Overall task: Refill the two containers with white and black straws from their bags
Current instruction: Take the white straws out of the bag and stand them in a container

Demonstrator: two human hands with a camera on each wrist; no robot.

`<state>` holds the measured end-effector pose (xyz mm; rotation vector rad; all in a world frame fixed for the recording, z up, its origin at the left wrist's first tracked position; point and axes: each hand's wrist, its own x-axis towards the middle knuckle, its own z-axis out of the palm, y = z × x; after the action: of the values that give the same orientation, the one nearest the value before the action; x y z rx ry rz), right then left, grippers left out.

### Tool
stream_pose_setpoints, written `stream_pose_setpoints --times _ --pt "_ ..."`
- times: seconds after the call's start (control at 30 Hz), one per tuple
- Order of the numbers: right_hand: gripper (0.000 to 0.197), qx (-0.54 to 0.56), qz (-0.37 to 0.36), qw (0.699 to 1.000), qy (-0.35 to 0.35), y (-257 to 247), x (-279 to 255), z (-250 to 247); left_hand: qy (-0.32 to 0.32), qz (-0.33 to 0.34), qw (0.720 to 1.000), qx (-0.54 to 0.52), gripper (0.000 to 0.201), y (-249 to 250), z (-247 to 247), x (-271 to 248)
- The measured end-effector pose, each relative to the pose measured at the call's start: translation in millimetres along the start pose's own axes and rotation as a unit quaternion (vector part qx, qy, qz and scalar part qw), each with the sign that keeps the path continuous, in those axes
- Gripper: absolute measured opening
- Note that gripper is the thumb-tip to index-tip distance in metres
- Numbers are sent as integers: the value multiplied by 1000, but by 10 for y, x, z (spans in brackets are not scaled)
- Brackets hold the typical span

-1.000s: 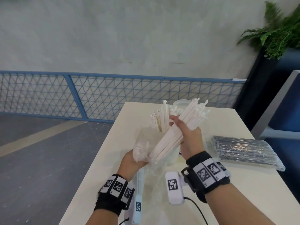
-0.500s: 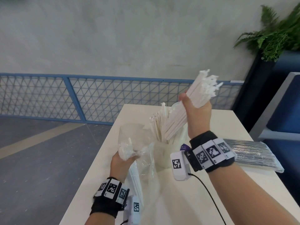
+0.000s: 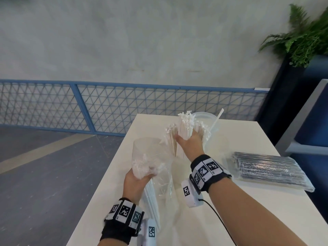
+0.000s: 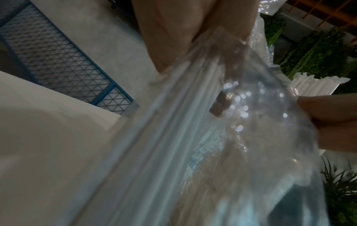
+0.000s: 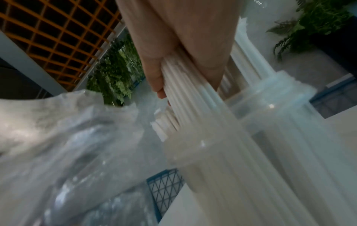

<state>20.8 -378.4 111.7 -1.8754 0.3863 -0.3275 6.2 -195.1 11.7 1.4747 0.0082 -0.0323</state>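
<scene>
My right hand (image 3: 188,141) grips a bundle of white straws (image 3: 184,124) that stands upright among other white straws in the near clear container (image 5: 203,160). The right wrist view shows the fingers (image 5: 154,73) curled round the bundle just above the container's rim. My left hand (image 3: 137,178) grips the clear bag (image 3: 156,157) by its crumpled middle, with a few white straws (image 4: 154,137) still inside. Behind the bundle stands a second clear container (image 3: 206,115) holding a single white straw (image 3: 216,118). A sealed bag of black straws (image 3: 266,167) lies flat to the right.
All of this sits on a white table (image 3: 239,135) whose left edge runs just beside my left hand. A blue mesh fence (image 3: 106,107) stands beyond the far edge. A potted fern (image 3: 301,36) and a dark blue seat are at the right.
My right hand has come down from high above the table and set the white straw bundle into the near container. My left hand keeps hold of the bag.
</scene>
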Motion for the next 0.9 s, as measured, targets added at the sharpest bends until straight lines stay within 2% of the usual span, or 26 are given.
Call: stream_pose_setpoints --times 0.2,0.33,0.43,0.5,0.53,0.6,0.63,0.7,0.8,0.9 --pt "68 -32 21 999 -10 120 76 168 1 11 1000 3 26 65 12 -23" --pt "67 -49 2 999 10 163 71 207 2 13 1000 10 24 62 -19 -17" --pt "63 -51 -40 996 55 227 8 204 2 11 1000 17 27 42 -41 -26" --pt "69 -39 -85 991 95 266 -66 200 2 12 1000 7 29 45 -38 -36" --pt "75 -59 -126 982 131 280 -103 199 0 12 1000 3 29 48 -30 -41" --pt "87 -138 -209 944 216 331 -134 194 -1 13 1000 5 28 43 -10 -49" --pt "91 -163 -225 928 249 338 -136 178 -1 14 1000 8 26 39 -1 -52" --pt "102 -164 -213 923 274 319 -113 138 -5 17 1000 10 25 35 10 -54" --pt "124 -118 -159 942 271 330 -17 84 -4 16 1000 14 25 29 15 -39" --pt "135 21 -105 976 189 364 30 60 -5 9 1000 11 25 28 14 -16"
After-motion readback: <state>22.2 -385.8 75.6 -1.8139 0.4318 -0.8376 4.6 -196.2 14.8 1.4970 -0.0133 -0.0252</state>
